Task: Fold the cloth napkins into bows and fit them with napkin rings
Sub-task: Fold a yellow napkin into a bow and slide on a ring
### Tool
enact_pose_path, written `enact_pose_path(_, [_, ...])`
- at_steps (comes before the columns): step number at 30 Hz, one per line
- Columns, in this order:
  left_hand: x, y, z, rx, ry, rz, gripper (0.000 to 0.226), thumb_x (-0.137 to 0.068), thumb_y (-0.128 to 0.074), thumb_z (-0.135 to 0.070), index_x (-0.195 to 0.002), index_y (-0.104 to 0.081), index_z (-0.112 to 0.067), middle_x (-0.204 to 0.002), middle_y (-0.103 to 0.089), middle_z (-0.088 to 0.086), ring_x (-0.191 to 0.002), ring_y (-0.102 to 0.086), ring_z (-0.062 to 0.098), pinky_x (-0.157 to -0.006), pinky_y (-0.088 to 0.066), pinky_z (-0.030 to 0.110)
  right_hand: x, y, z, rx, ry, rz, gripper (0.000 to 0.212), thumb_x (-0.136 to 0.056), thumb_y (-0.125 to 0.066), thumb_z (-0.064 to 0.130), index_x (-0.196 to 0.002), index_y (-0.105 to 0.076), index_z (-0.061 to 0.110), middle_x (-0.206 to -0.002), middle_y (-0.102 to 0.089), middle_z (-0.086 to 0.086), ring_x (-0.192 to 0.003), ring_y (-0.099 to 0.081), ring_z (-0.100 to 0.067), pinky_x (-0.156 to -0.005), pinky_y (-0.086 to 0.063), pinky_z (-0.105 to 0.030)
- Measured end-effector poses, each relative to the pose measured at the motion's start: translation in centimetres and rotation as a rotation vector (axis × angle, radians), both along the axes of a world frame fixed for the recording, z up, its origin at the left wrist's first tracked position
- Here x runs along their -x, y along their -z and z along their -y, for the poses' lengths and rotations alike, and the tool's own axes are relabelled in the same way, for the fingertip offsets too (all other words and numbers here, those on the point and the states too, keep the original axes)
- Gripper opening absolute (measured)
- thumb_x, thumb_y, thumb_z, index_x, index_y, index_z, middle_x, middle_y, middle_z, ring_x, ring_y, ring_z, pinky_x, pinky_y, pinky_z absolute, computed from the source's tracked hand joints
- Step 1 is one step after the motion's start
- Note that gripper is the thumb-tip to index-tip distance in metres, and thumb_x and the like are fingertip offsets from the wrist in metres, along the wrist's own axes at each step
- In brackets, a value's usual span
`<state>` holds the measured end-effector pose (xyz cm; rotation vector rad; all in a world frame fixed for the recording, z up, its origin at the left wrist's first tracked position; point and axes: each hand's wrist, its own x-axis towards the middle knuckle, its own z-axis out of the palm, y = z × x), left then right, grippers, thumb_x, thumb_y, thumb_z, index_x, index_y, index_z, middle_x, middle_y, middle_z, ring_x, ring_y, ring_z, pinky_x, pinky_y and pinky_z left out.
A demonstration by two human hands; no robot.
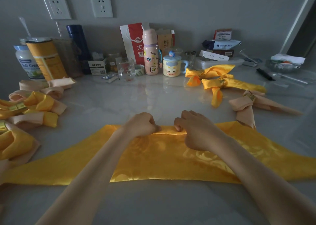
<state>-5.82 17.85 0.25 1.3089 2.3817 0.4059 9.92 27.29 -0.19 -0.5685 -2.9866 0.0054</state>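
A shiny yellow napkin (167, 161) lies spread across the near part of the marble table (130, 98), its far edge rolled into a narrow fold. My left hand (142, 124) and my right hand (193, 130) sit side by side at the middle of that fold, each pinching it with curled fingers. Two yellow napkins with gold rings (220, 81) lie at the right, with a peach ringed napkin (251, 105) just below them. Several peach and yellow bows (30, 108) are piled at the left.
Along the wall stand tins (46, 60), a blue flask (78, 45), a glass (126, 69), a pink bottle (150, 53), a cartoon mug (172, 65), boxes and a red bag (135, 41). A black pen (265, 74) lies at the far right.
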Motion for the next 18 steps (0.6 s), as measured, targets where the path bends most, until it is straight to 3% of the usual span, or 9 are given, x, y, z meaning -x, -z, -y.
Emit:
enact_pose_path(3, [0.1,0.0,0.3,0.014,-0.005,0.032,0.034,-0.091,-0.058,-0.037,-0.112,-0.057,-0.011,-0.106,-0.053,0.001,-0.100,-0.053,0.020,-0.076,-0.040,0.026,-0.1,-0.3,0.3,0.019,0.036,-0.094,0.029,-0.083,-0.050,0.009,-0.107,-0.061,0.023,-0.105,-0.046,0.003,-0.106,-0.044,-0.018,-0.081,-0.032,-0.024])
enact_pose_path(6, [0.3,0.2,0.5,-0.015,-0.007,0.066,0.023,-0.089,-0.061,-0.035,-0.096,-0.055,-0.014,-0.089,-0.051,-0.003,-0.085,-0.050,0.016,-0.061,-0.038,0.023,0.9,0.4,1.5,0.067,0.008,-0.235,0.037,-0.095,-0.042,0.018,-0.130,-0.052,0.018,-0.139,-0.040,-0.003,-0.133,-0.030,-0.021,-0.107,-0.024,-0.028])
enact_pose_path(8, [0.4,0.5,0.4,-0.031,-0.011,0.035,0.014,-0.091,-0.058,-0.026,-0.085,-0.053,-0.014,-0.082,-0.050,-0.002,-0.080,-0.049,0.017,-0.055,-0.035,0.021,2.1,1.5,2.8,0.163,-0.061,-0.073,0.050,-0.101,-0.031,0.034,-0.147,-0.026,0.016,-0.157,-0.015,-0.003,-0.145,-0.007,-0.018,-0.116,-0.006,-0.029])
enact_pose_path(11, [0.5,0.6,0.5,-0.065,-0.035,0.009,0.014,-0.091,-0.054,-0.019,-0.078,-0.053,-0.014,-0.073,-0.049,-0.002,-0.073,-0.047,0.016,-0.054,-0.034,0.020,3.0,2.6,3.6,0.224,-0.065,0.115,0.070,-0.097,-0.018,0.055,-0.151,0.005,0.016,-0.159,0.007,-0.002,-0.145,0.011,-0.015,-0.117,0.008,-0.031])
enact_pose_path(18, [0.1,0.7,0.7,-0.099,-0.084,0.087,0.026,-0.086,-0.066,-0.031,-0.099,-0.062,-0.009,-0.093,-0.058,0.004,-0.091,-0.055,0.022,-0.071,-0.039,0.026,0.6,2.6,1.3,0.202,0.042,0.164,0.075,-0.093,-0.015,0.062,-0.150,0.008,0.019,-0.158,0.013,0.001,-0.145,0.013,-0.013,-0.118,0.007,-0.032])
